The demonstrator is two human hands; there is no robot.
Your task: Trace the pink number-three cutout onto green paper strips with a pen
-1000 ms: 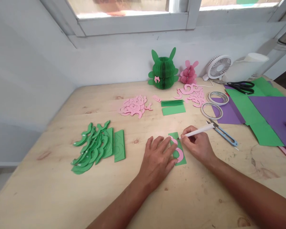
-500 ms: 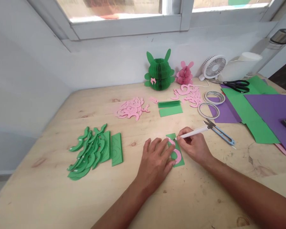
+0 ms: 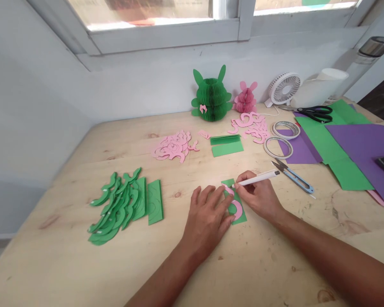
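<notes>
A white pen [image 3: 259, 177] is gripped in my right hand [image 3: 259, 196], its tip down by the edge of a pink curved paper cutout [image 3: 238, 210]. This cutout lies flat on a small green paper strip [image 3: 242, 218]. My left hand [image 3: 208, 213] rests with fingers spread, its fingertips pressing on the pink cutout and the strip; part of both is hidden under them. To the left lie a pile of green curved paper pieces [image 3: 115, 209] and a green paper strip with drawn curves [image 3: 155, 201].
Pink cutouts [image 3: 173, 147] and folded green paper [image 3: 227, 150] lie behind my hands. Blue thread snips [image 3: 296, 177], tape rolls [image 3: 278, 147], black scissors [image 3: 316, 113] and purple paper [image 3: 365, 145] sit right. A green paper figure [image 3: 213, 100] and a fan [image 3: 284, 89] stand by the wall.
The pen tip has shifted slightly left along the pink cutout, and the pen's back end has moved left too. My left hand stays on the paper. The whole view has shifted slightly.
</notes>
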